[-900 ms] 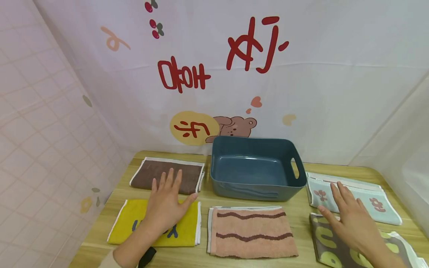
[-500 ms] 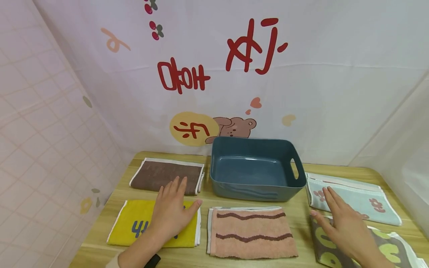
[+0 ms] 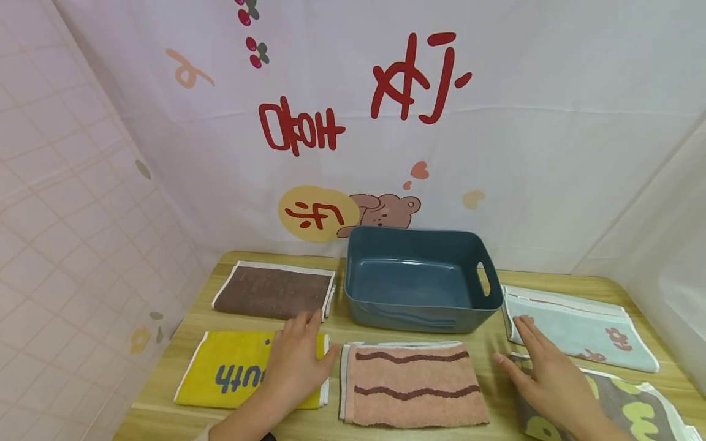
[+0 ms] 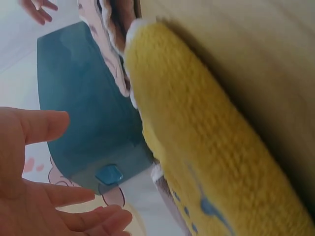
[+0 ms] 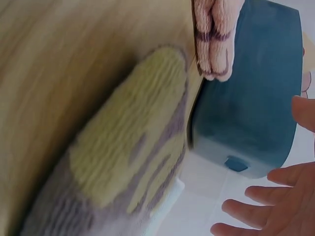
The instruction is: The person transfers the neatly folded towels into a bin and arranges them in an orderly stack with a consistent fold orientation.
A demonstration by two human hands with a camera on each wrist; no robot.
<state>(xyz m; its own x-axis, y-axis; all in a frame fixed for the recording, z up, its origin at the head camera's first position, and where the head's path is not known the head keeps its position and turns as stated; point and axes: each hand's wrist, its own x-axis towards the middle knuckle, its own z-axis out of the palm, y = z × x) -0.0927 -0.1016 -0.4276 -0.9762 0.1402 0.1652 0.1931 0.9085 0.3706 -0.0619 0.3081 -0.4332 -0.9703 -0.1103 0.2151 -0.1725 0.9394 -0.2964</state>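
Note:
Over the right half of a folded yellow towel (image 3: 206, 373) hovers my left hand (image 3: 298, 364), fingers extended and holding nothing. The left wrist view shows that hand (image 4: 59, 196) apart from the thick yellow fold. My right hand (image 3: 554, 383) is above a folded grey towel with yellow-green shapes (image 3: 612, 398), covering part of it, its fingertips overlapping a pale blue towel (image 3: 584, 321). In the right wrist view the fingers (image 5: 248, 214) are spread with nothing in them. Between the hands lies a folded pink towel with wavy brown stripes (image 3: 416, 373).
A dark teal plastic bin (image 3: 408, 315) with a handle hole stands at the back of the wooden table (image 3: 149, 410). Left of it lies a folded brown towel (image 3: 270, 291). A white printed cloth backdrop (image 3: 496, 147) rises behind and along the sides.
Both hands have drifted inward and slightly toward the person: the left one rightward, the right one leftward. More of the brown towel and of the yellow towel's lettering shows. The towels and bin stayed put.

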